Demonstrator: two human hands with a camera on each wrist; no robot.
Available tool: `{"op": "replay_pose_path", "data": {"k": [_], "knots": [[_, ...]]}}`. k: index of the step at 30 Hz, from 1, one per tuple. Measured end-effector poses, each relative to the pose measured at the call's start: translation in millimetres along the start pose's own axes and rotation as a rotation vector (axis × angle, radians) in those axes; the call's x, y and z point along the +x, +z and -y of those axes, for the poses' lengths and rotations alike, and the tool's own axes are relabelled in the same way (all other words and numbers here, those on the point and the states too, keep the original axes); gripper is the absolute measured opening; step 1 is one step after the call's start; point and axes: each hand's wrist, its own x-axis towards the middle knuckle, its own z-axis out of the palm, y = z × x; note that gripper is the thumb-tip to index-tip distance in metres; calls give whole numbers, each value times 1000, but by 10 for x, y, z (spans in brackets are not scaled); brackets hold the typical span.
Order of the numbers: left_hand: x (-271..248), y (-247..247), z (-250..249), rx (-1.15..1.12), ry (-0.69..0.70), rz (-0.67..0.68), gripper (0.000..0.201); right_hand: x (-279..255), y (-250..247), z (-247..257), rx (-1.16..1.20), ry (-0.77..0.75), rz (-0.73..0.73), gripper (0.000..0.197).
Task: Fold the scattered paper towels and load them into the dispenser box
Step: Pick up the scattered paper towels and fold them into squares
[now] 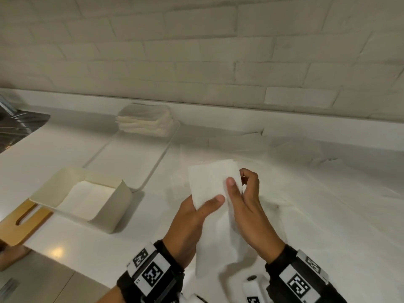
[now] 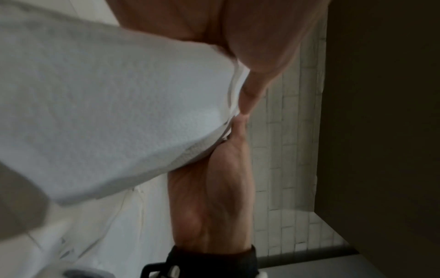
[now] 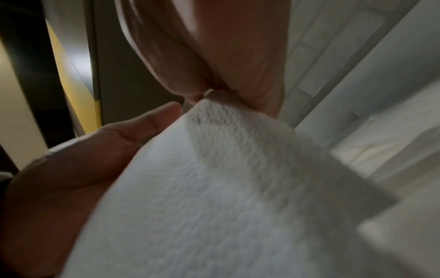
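White counter (image 1: pixel 328 215) is lying strewn with loose sheets while both hands are holding one paper towel (image 1: pixel 209 182) above it, mid-fold. Left hand (image 1: pixel 192 224) is pinching the lower edge; right hand (image 1: pixel 247 200) is pinching the side. Next, judging by this, comes creasing, then carrying it left to the open dispenser box (image 1: pixel 122 193).

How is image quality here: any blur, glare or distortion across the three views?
Head view: dim, wide-angle curve in the wall tiles, a glare spot on the counter, left edge smeared. Left wrist view: the paper towel is soft with motion blur, right side dark. Right wrist view: towel texture sharp only near the right hand, blurred below.
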Motion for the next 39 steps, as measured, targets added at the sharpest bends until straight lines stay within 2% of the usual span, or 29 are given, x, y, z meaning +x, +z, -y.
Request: {"op": "replay_pose_path", "data": {"k": [3, 8, 10, 13, 18, 21, 24, 26, 29, 31, 33, 35, 39], "knots": [[40, -100, -40, -47, 62, -63, 33, -23, 13, 91, 63, 56, 14, 27], [105, -442, -198, -190, 104, -188, 26, -100, 285, 156, -24, 108, 323, 22], [112, -619, -274, -195, 118, -225, 28, -74, 486, 203, -71, 101, 389, 20], [108, -1044, -453, -196, 154, -309, 27, 79, 790, 274, -108, 59, 429, 22], [45, -2222, -908, -107, 269, -520, 35, 517, 1410, 470, -145, 14, 384, 32], [-18, -2897, -1131, 105, 277, -611, 36, 802, 1844, 558, -264, -35, 389, 30], [-13, -3371, -1201, 322, 211, -640, 31, 1000, 2220, 549, -454, -88, 409, 29], [17, -3632, -1197, 501, 159, -626, 27, 1056, 2448, 517, -556, -101, 422, 32], [97, -3882, -1149, 895, 129, -561, 22, 1036, 2695, 487, -681, -122, 459, 29], [148, -3931, -1122, 1120, 113, -534, 18, 1016, 2807, 451, -877, -204, 476, 26], [216, -3973, -1072, 1225, 88, -502, 30, 1012, 2899, 405, -1089, -328, 472, 25], [268, -3991, -1013, 1321, 80, -462, 40, 1018, 2964, 364, -1186, -398, 473, 27], [312, -3966, -896, 1568, 48, -375, 64, 998, 2907, 327, -1137, -451, 421, 33]]}}
